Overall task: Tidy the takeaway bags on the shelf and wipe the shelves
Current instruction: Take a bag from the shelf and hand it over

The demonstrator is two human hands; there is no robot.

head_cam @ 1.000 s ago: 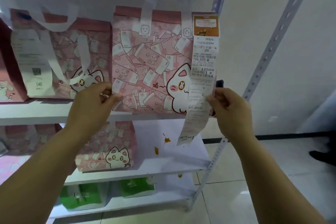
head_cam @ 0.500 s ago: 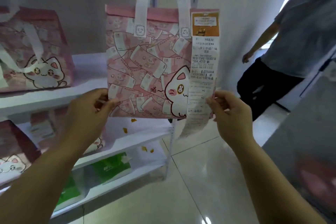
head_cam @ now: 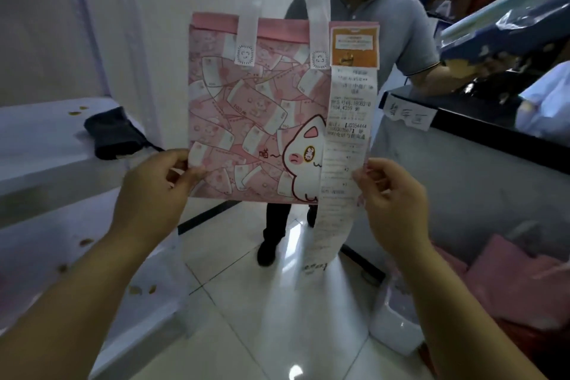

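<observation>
I hold a pink takeaway bag (head_cam: 246, 108) with a white cat print and white handles upright in the air, away from the shelf. My left hand (head_cam: 154, 188) pinches its lower left corner. My right hand (head_cam: 391, 197) grips its lower right edge, next to a long white receipt (head_cam: 345, 145) that hangs down the bag's right side below an orange label. The white shelf (head_cam: 46, 145) is at the left, with small brown crumbs on its boards and a dark folded cloth (head_cam: 117, 133) lying on the upper board.
A person in a grey shirt and dark trousers (head_cam: 382, 18) stands right behind the bag. A dark counter (head_cam: 462, 123) with a handwritten label runs along the right. Pink bags (head_cam: 521, 281) lie low on the right. The tiled floor (head_cam: 262, 302) shows between shelf and counter.
I have carried the bag off the shelf and turned to the right; the shelf has slid to the left edge and the standing person is now directly behind the bag. Both grips are unchanged.
</observation>
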